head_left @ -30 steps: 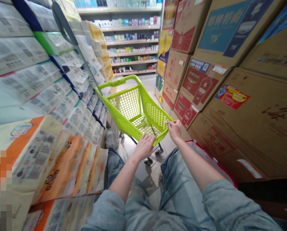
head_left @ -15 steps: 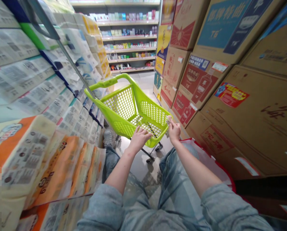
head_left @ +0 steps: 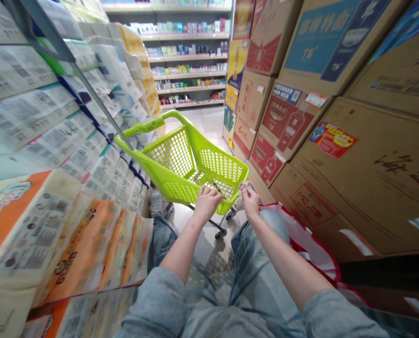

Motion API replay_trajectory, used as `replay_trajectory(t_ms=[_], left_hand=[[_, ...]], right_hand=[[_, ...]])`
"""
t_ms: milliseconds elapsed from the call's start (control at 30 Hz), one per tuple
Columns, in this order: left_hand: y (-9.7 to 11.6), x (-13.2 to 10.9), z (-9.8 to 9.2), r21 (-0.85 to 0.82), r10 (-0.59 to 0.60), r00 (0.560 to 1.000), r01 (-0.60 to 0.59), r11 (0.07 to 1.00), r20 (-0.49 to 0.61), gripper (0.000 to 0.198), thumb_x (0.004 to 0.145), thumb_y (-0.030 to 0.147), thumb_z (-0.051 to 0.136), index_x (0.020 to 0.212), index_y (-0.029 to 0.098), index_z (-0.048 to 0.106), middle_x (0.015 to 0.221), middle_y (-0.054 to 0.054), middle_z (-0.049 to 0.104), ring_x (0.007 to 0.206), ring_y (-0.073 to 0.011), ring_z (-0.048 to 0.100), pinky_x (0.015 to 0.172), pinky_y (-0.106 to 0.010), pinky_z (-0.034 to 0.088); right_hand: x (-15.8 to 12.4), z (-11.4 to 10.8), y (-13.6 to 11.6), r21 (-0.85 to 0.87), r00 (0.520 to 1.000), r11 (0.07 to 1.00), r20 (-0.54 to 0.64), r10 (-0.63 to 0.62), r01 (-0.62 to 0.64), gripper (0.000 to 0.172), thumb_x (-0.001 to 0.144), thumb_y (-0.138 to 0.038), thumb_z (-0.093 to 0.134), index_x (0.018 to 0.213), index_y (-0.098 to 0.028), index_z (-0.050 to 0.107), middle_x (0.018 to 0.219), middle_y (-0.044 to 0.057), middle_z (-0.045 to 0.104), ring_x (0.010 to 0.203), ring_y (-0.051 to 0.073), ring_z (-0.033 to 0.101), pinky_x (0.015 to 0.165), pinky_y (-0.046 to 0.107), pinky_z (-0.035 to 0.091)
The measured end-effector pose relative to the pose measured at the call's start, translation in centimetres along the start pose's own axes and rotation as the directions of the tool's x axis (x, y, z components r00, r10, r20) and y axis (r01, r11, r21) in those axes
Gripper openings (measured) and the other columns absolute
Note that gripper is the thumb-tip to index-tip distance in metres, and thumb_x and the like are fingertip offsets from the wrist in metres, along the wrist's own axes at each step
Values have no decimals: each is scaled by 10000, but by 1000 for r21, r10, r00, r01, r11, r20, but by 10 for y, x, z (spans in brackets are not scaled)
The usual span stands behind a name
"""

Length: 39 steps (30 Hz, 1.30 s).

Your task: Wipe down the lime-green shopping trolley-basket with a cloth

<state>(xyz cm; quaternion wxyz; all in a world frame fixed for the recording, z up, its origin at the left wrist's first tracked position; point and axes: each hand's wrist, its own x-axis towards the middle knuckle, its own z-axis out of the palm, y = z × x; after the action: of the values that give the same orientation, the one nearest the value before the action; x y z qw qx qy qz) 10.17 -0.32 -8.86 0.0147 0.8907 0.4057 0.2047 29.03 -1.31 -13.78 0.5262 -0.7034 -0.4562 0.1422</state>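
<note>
Right hand (head_left: 250, 203) between cart (head_left: 176, 188) and cartons (head_left: 339, 188)

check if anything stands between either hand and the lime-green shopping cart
Nothing visible blocks the left hand, which is at the near rim of the lime-green shopping cart. At the near right corner, only a small pale item pinched in the right hand comes between.

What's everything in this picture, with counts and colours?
Cart: one, lime green, centre
Pole: one, grey, upper left
Wrapped packs: many, whitish, left
Soft packs: several, orange and cream, lower left
Cartons: many, mostly brown, right
Shelves: several, pale, far end
Bag-like item: one, red and white, lower right
Small item: one, pale, right hand
Floor: one, pale, beneath cart
Trousers: pair, blue, bottom
Sleeves: two, blue, bottom
Hands: two, bare, cart's near rim
</note>
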Motion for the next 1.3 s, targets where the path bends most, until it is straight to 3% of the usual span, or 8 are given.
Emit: replay_trajectory(t_ms=[233,367,533,600,700,833,1067,1300], left_hand=[[6,9,5,45,-61,998,61,997,-13,170,883,319,504,943,290,660,888,-11,621,975,-195,501,1092,-468,196],[3,12,7,30,-60,998,60,998,-5,194,890,300,483,991,285,648,920,-14,637,992,-205,512,1096,-494,192],[-23,11,1,-159,61,998,-55,986,34,410,885,132,407,1277,230,479,1174,-54,610,1116,-180,511,1089,-451,268],[-39,9,-4,-176,43,999,-43,984,-4,416,891,141,394,1297,203,461,1290,-90,539,1194,-186,471,1070,-425,311],[-55,6,-10,-69,-25,999,23,997,-33,333,903,209,421,1211,214,549,1236,-85,573,1213,-223,456,1090,-484,250],[-60,7,-14,2,-25,999,25,1000,-25,242,904,308,462,1050,253,647,969,-38,650,1007,-199,549,1073,-466,257],[-57,9,-14,13,-38,999,38,999,-40,234,899,344,475,980,261,678,888,-30,642,915,-180,543,1008,-391,310],[-55,7,-13,-7,-45,998,44,999,-43,257,897,379,476,984,255,684,878,-24,641,909,-175,545,1012,-387,293]], right_hand=[[-35,-6,-8,-22,983,994,149,-105,109,412,827,-458,392,521,-194,471,582,7,507,597,144,480,593,255,343],[-45,-10,-13,-8,959,986,237,-159,165,412,840,-451,415,538,-190,513,619,17,535,615,144,494,600,249,364],[-25,-13,-22,-45,990,989,8,-143,144,369,868,-413,419,931,-146,666,860,85,623,805,197,561,743,309,435],[-15,-13,-26,-66,976,974,23,-216,217,372,888,-377,415,1060,-152,655,926,95,608,857,202,556,796,330,445],[-9,-10,-30,-119,891,895,219,-398,430,329,903,-327,430,1115,-217,655,945,86,601,911,215,520,836,352,452],[-22,4,-32,-192,761,762,390,-518,618,337,918,-246,400,1172,-246,622,980,94,631,991,246,470,881,395,454],[-43,21,-28,-344,754,674,372,-541,654,475,889,-101,354,1352,-143,449,1066,159,596,1030,270,477,898,431,460],[-27,-4,-4,-221,623,601,478,-620,768,519,872,-96,396,1386,-176,408,1192,137,571,1130,259,469,978,444,442]])
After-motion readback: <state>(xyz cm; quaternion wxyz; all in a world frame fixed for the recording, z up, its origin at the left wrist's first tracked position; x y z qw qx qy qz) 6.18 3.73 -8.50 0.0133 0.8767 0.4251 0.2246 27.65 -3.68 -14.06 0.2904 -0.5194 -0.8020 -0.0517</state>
